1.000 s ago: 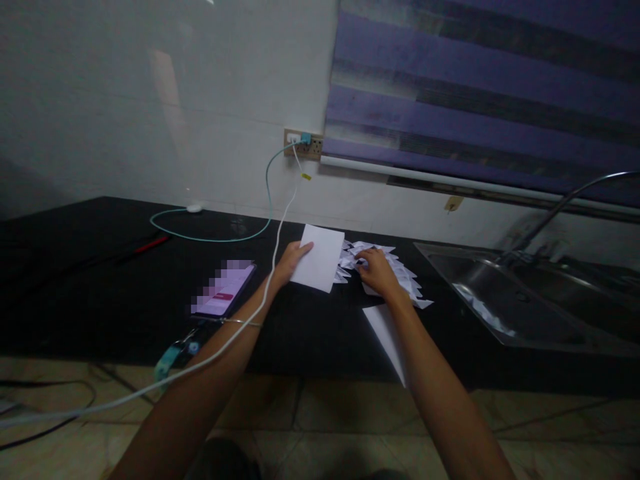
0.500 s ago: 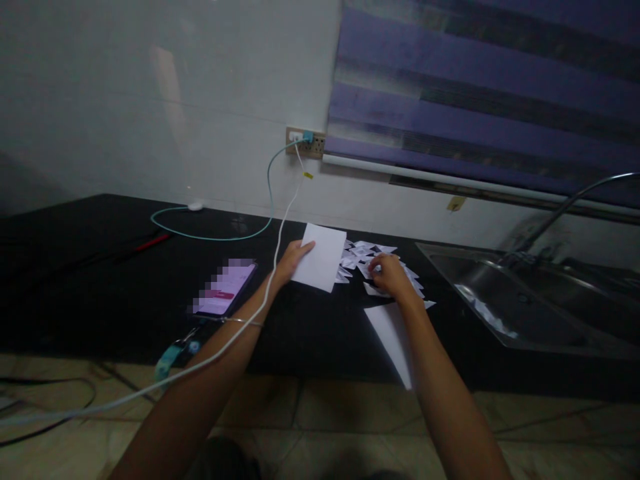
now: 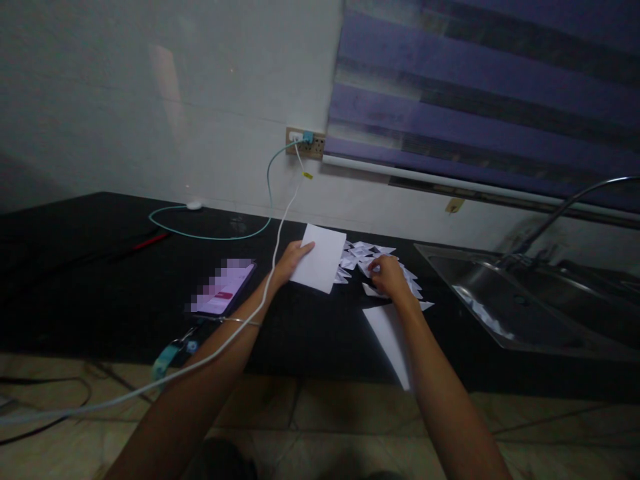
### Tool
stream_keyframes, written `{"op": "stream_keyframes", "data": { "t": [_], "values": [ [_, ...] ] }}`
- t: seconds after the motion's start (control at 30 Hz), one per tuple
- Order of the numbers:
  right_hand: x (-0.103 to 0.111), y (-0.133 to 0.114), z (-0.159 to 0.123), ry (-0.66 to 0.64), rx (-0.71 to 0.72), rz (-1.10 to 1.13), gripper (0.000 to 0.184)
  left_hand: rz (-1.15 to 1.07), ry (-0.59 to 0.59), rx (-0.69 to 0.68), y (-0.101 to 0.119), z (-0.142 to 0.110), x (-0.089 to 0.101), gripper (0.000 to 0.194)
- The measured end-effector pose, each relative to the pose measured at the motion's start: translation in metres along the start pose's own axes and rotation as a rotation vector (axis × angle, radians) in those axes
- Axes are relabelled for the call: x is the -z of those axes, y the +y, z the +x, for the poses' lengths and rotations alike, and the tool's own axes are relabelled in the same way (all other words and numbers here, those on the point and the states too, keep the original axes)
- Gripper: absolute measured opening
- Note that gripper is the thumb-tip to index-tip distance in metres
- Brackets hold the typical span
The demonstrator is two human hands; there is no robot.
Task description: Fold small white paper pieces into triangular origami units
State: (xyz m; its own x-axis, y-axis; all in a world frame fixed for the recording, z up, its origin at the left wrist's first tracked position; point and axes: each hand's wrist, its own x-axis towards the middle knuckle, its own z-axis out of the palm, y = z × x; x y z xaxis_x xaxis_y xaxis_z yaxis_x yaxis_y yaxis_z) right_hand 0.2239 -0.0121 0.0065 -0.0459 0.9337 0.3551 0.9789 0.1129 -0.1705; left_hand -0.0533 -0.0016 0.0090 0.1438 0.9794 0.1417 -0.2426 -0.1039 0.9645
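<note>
My left hand (image 3: pixel 291 261) grips a white sheet of paper (image 3: pixel 320 259) by its left edge, thumb on top. My right hand (image 3: pixel 387 275) is over a group of small folded white paper pieces (image 3: pixel 361 251), its fingers curled together. Whatever its fingertips may pinch is too small to make out. Several of these pieces show around and behind the right hand, and some lie partly behind the held sheet. Another white sheet of paper (image 3: pixel 389 340) lies on the black counter under my right forearm, which covers part of it.
A phone (image 3: pixel 225 288) with a blue strap (image 3: pixel 165 363) lies left of my left forearm. A white cable (image 3: pixel 240 330) runs across that forearm from the wall socket (image 3: pixel 305 143). A teal cable (image 3: pixel 210 237) loops on the counter (image 3: pixel 300 333). At right is a steel sink (image 3: pixel 480 303) with a faucet (image 3: pixel 565 210).
</note>
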Motion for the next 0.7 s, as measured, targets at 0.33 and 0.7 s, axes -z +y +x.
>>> {"op": "stream_keyframes", "data": {
  "t": [0.33,0.7],
  "values": [
    [0.006,-0.001,-0.007,-0.046,0.070,0.061,0.026,0.019,0.006,0.007,-0.001,0.002,0.000,0.037],
    [-0.013,-0.019,0.010,-0.007,0.366,0.076,0.028,0.032,0.034,-0.005,0.002,0.000,-0.001,0.028]
  ]
}}
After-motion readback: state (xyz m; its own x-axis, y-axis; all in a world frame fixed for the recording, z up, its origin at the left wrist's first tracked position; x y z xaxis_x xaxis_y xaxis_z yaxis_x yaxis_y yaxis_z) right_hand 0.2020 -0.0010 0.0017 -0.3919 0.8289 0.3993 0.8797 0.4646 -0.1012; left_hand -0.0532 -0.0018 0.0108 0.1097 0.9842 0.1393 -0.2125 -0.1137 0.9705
